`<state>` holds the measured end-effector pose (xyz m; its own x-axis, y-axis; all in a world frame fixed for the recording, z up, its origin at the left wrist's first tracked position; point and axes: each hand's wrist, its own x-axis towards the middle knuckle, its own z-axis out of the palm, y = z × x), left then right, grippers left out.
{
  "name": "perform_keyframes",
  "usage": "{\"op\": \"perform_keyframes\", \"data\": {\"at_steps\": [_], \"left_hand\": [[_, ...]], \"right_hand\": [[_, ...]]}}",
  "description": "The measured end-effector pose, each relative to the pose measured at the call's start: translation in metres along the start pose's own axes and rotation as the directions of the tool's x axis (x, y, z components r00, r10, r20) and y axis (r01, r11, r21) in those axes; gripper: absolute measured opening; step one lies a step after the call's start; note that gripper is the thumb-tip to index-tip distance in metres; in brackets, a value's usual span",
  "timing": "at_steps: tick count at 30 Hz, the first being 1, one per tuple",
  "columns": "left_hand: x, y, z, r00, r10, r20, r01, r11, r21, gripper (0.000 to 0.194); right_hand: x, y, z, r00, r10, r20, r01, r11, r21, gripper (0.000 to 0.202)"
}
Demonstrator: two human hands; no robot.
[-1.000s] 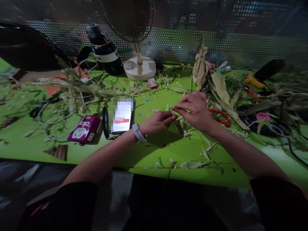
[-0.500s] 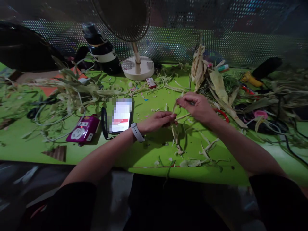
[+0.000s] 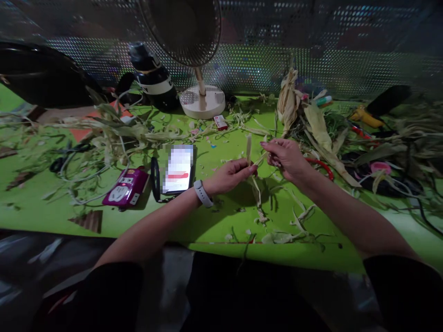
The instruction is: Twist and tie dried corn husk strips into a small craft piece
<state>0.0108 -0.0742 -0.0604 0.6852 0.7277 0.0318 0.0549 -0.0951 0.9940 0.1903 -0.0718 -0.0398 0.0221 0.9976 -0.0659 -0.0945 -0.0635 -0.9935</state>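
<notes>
Near the middle of the green table [image 3: 207, 226], my left hand [image 3: 230, 176] pinches a pale corn husk braid [image 3: 257, 192]. The braid hangs below the fingers, its knotted lower end close to the table, and one flat strip stands up above them. My right hand [image 3: 282, 157], just to the right, has its fingertips closed on a thin husk strip [image 3: 261, 159] that runs across to my left hand. The two hands are apart. A lit phone [image 3: 178, 169] lies left of my left hand, near the wrist with the pale watch.
A purple power socket [image 3: 127, 189] with a white cable sits left of the phone. Behind are a fan [image 3: 202, 102], a dark bottle [image 3: 155, 85] and a small red box [image 3: 220, 122]. Dried husks [image 3: 316, 127], scraps and a yellow-handled tool [image 3: 367, 118] lie to the right.
My right hand has moved slightly away from my left, drawing a strip out sideways. One strip now stands upright above my left fingers. The whole view has shifted a little.
</notes>
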Motion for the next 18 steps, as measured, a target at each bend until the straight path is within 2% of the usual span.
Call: {"op": "perform_keyframes", "data": {"at_steps": [3, 5, 8, 10, 12, 13, 15, 18], "left_hand": [[0.000, -0.003, 0.003, 0.999, 0.038, -0.015, -0.038, 0.999, -0.002, 0.033], [0.000, -0.006, 0.005, 0.999, 0.017, -0.051, -0.020, 0.997, -0.074, 0.032], [0.004, -0.007, 0.001, 0.982, -0.057, -0.180, -0.004, 0.948, -0.319, 0.030], [0.007, -0.004, -0.003, 0.959, -0.093, -0.268, -0.053, 0.870, -0.491, 0.029], [0.009, -0.001, -0.007, 0.933, -0.109, -0.343, -0.123, 0.799, -0.588, 0.026], [0.009, 0.000, -0.008, 0.920, -0.112, -0.375, -0.153, 0.779, -0.609, 0.025], [0.010, 0.001, -0.008, 0.907, -0.116, -0.404, -0.180, 0.760, -0.624, 0.021], [0.010, 0.000, -0.004, 0.899, -0.148, -0.412, -0.172, 0.745, -0.645, 0.019]], "right_hand": [[0.001, -0.003, 0.000, 0.999, -0.012, -0.051, 0.011, 1.000, -0.008, 0.043], [0.003, -0.004, -0.003, 0.999, 0.000, -0.042, 0.000, 1.000, 0.015, 0.042], [0.007, -0.002, -0.009, 0.999, 0.041, -0.011, -0.040, 0.994, 0.104, 0.036], [0.009, 0.004, -0.012, 0.997, 0.076, -0.027, -0.072, 0.989, 0.132, 0.031], [0.007, 0.013, -0.012, 0.992, 0.128, -0.006, -0.127, 0.990, 0.068, 0.025], [0.005, 0.018, -0.010, 0.986, 0.162, 0.044, -0.162, 0.987, 0.003, 0.022], [-0.002, 0.024, -0.002, 0.950, 0.221, 0.220, -0.194, 0.971, -0.137, 0.014], [-0.015, 0.027, 0.013, 0.902, 0.162, 0.401, -0.087, 0.976, -0.198, 0.013]]}}
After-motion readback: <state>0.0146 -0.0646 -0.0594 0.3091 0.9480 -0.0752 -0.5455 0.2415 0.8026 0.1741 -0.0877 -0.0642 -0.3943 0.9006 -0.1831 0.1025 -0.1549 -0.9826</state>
